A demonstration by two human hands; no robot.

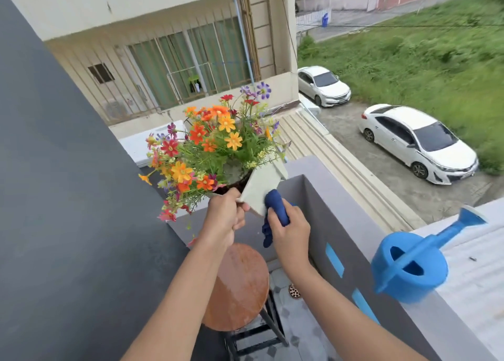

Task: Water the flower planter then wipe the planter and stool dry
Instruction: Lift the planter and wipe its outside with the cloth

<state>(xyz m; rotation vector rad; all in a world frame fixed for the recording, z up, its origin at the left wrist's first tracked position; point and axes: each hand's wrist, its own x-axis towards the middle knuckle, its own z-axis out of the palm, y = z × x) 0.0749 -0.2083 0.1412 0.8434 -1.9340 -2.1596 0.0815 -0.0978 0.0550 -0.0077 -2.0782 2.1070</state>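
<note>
A pale square planter (260, 187) full of orange, red and purple flowers (210, 142) is lifted in the air and tilted away from me. My left hand (225, 216) grips its near corner. My right hand (289, 228) holds a dark blue cloth (276, 205) pressed against the planter's side, with a tail of cloth hanging below. Under the hands stands a round wooden stool (240, 287) on a black metal frame; its seat looks wet and shiny.
A blue watering can (409, 268) rests on the grey balcony wall (354, 224) at the right, spout pointing outward. A dark wall (54, 197) closes the left side. A floor drain (294, 291) lies beside the stool. Far below are two white cars and grass.
</note>
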